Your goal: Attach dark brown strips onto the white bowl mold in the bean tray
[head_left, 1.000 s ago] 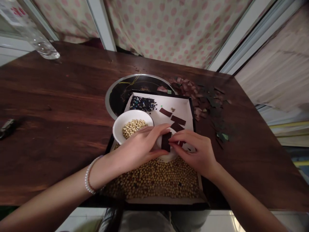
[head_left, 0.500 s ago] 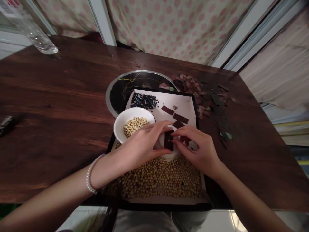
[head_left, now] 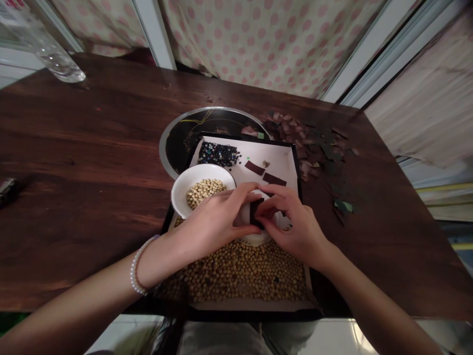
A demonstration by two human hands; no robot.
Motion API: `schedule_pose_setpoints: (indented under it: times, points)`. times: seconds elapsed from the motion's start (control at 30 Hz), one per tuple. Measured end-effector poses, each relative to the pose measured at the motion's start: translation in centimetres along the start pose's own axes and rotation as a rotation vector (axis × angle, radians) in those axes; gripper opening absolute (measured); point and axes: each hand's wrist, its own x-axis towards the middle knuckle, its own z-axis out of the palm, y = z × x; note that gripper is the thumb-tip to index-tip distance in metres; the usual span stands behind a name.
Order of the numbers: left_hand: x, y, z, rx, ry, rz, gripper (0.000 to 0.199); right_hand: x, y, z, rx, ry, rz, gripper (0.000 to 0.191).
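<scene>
A small dark brown rectangular strip is held between my hands over the tray. My left hand grips it by its edges, thumb below and fingers above. The fingertips of my right hand are pinched together against the strip's right side; anything between them is hidden. Left of my hands, a white bowl holds pale round beads. Partly covered by my fingers, a white dish sits beneath the strip. Many tan beads fill the near part of the tray.
The black-rimmed tray also bears dark beads and loose brown strips. Behind it lies a round dark plate. Brown and green scraps spread to the right. A clear bottle stands at the far left.
My right fingertips have moved left onto the strip, covering the small pale bead-like spot seen on it before. My left hand keeps its hold.
</scene>
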Motion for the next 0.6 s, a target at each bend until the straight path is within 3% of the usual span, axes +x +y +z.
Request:
schedule_pose_setpoints:
  times: [0.17,0.6]
  points:
    - [0.04,0.26,-0.34,0.033,-0.003,-0.005,0.069,0.17,-0.12,-0.09,-0.039,-0.043,-0.031,0.054]
    - [0.15,0.83,-0.74,0.028,-0.048,-0.087,0.066,0.15,-0.07,-0.07,-0.172,-0.008,-0.090,0.039]
